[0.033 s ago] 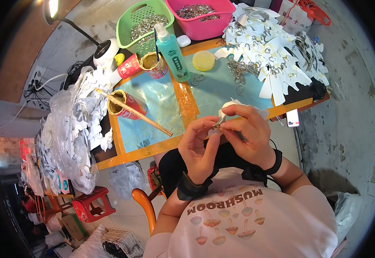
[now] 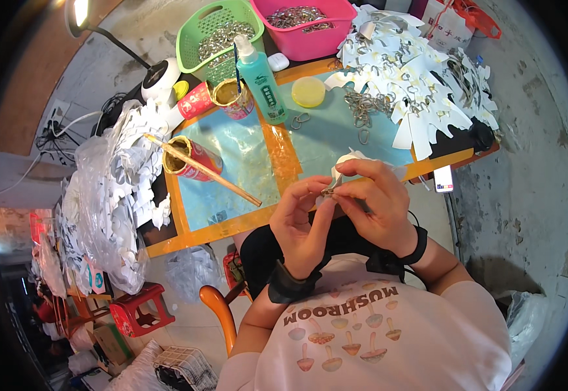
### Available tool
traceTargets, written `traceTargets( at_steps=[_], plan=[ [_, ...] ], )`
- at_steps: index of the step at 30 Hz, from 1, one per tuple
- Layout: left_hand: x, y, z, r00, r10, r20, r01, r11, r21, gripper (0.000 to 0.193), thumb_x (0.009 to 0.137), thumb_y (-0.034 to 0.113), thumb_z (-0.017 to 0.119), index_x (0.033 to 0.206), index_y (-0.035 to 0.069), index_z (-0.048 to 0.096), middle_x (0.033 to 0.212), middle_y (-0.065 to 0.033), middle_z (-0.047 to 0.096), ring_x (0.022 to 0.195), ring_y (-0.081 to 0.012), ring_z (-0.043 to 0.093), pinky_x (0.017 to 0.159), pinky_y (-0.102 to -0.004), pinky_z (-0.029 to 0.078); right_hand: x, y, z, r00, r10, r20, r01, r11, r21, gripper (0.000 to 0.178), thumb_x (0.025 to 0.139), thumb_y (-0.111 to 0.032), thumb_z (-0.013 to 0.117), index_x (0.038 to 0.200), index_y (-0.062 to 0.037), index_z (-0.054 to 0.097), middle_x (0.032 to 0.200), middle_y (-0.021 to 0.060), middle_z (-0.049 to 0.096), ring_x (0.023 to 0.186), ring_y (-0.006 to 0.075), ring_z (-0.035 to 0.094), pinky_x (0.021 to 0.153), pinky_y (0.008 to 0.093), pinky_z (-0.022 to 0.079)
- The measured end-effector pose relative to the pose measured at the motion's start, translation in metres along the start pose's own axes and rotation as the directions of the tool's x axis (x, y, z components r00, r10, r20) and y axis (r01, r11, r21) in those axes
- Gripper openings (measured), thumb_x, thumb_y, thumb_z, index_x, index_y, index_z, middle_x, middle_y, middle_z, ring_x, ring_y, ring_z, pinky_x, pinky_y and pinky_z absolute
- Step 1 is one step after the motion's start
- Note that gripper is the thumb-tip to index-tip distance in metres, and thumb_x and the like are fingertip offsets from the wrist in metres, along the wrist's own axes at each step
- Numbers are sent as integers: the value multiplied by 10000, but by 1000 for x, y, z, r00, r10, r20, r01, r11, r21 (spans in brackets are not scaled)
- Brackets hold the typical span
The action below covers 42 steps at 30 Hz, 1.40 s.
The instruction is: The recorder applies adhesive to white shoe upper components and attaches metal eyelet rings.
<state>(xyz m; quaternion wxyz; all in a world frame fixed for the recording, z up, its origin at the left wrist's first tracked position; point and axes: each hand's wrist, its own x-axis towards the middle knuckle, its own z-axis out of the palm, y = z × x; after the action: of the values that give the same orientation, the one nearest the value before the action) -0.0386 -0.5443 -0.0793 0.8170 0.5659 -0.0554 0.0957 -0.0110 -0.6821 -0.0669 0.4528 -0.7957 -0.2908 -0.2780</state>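
Just past the table's front edge, both my hands meet over one small piece of work. My left hand (image 2: pixel 302 225) is closed in a pinch on a small metal ring (image 2: pixel 327 192). The fingers of my right hand (image 2: pixel 380 205) are pinched around a white cut strip (image 2: pixel 352 156) that meets the ring. My fingertips hide most of the join. Beyond my hands lie a few loose metal rings (image 2: pixel 300 121) and a small heap of them (image 2: pixel 362 107). A large pile of white cut pieces (image 2: pixel 421 124), with rings among them, covers the table's right side.
Left on the table (image 2: pixel 232 202) stands a red glue-smeared can (image 2: pixel 202 163) with a wooden stick (image 2: pixel 215 176) across it. Behind are a green spray bottle (image 2: pixel 262 88), a round yellow tub (image 2: pixel 308 92), a green basket (image 2: pixel 189 42) and a pink basket (image 2: pixel 310 49). More white pieces (image 2: pixel 121 176) pile up left.
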Motion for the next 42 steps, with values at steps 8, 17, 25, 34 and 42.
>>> traceTargets(
  at_steps=[8, 17, 25, 34, 42],
  plan=[
    [2, -2, -4, 997, -60, -43, 57, 996, -65, 66, 923, 36, 528, 974, -4, 517, 1032, -91, 607, 814, -57, 564, 721, -189, 449, -1, 5, 2, 997, -71, 24, 72, 997, -2, 210, 690, 7, 695, 847, -36, 562, 1087, 118, 589, 875, 285, 602, 729, 352, 493],
    [-1, 2, 1, 995, -65, -75, 59, 996, -73, 58, 923, 34, 525, 943, 0, 483, 1013, -125, 637, 808, -58, 571, 704, -191, 463, 2, -1, -2, 988, 149, 43, -155, 969, 192, 150, 758, -6, 665, 848, -26, 547, 1039, 141, 592, 871, 268, 605, 756, 326, 488],
    [-4, 7, 8, 996, -59, -70, 58, 998, -17, 52, 937, 44, 500, 950, 4, 468, 1007, -115, 640, 852, -68, 562, 767, -202, 443, 1, 0, -3, 964, 261, 48, -263, 923, 282, 128, 769, -17, 657, 829, -19, 544, 1008, 145, 602, 868, 244, 608, 760, 310, 480],
    [-3, -2, 6, 994, 111, 12, -112, 989, 94, 279, 840, -46, 609, 1058, -7, 440, 1014, -136, 603, 878, -127, 599, 769, -214, 471, -2, -2, 5, 941, 338, 12, -314, 861, 400, 128, 741, 19, 657, 771, -10, 536, 982, 141, 596, 857, 226, 606, 759, 302, 482],
    [3, 4, 11, 992, -84, -92, 80, 996, -49, 439, 836, -56, 608, 1149, 48, 318, 906, -104, 599, 813, -107, 577, 717, -196, 453, -1, 0, 1, 841, 495, 217, -449, 418, 790, 139, 791, 29, 581, 896, -29, 512, 1073, 137, 572, 941, 170, 573, 883, 282, 431]
  ],
)
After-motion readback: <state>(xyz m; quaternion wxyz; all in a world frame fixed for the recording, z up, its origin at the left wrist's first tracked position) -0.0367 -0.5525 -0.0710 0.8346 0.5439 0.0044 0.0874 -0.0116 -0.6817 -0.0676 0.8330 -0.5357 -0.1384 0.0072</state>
